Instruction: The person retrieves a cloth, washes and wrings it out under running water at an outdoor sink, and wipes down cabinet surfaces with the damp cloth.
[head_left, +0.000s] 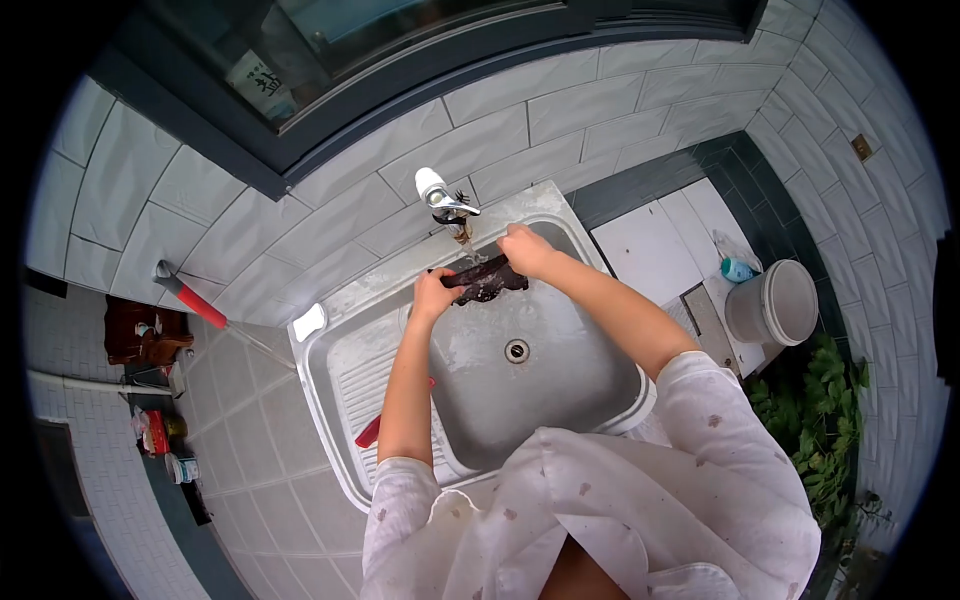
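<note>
A dark, wet cloth (495, 283) is stretched between my two hands over the upper part of the sink basin (540, 400). My left hand (435, 294) is closed on the cloth's left end. The other end is gripped by my right hand (524, 250), higher up and to the right. Water runs from the faucet (445, 203) just above the cloth, and the cloth looks wet. Below the hands, the drain (517, 351) shows in the basin floor. A red-handled object (368, 432) lies on the ribbed drainboard, partly hidden by my left arm.
A white soap dish or similar item (310, 322) sits at the sink's left corner. Left of the sink leans a red-handled pole (200, 302). On the right are white boards (645, 250), a turquoise container (737, 269), a grey bucket (772, 305) and green plants (815, 420). A tiled wall stands behind.
</note>
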